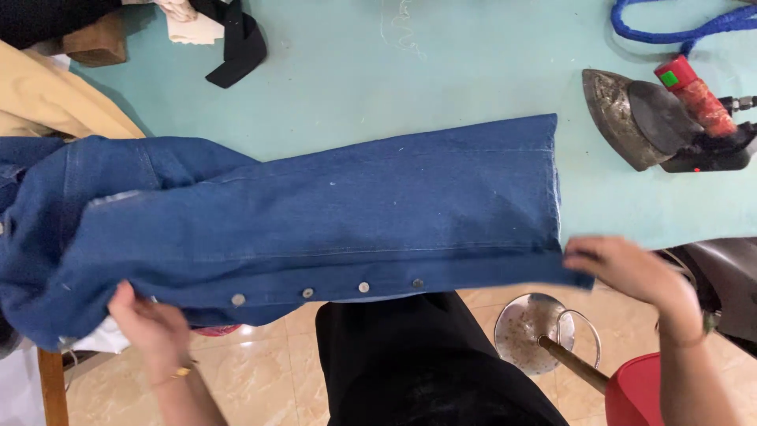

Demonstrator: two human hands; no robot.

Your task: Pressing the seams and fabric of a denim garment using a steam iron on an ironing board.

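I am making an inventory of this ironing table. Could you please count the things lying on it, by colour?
Blue: 2, the denim garment and the cord
Black: 1, the cloth strap
Tan: 1, the fabric
White: 1, the small cloth
Grey with red handle: 1, the iron
Total: 6

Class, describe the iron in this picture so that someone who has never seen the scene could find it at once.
Start at the pale green table and follow the blue denim garment to its hem on the right. Just beyond and above that hem lies the iron, tipped on its side with its dull grey soleplate showing. Its red handle and the blue cord looping above it mark it out from the cloth around.
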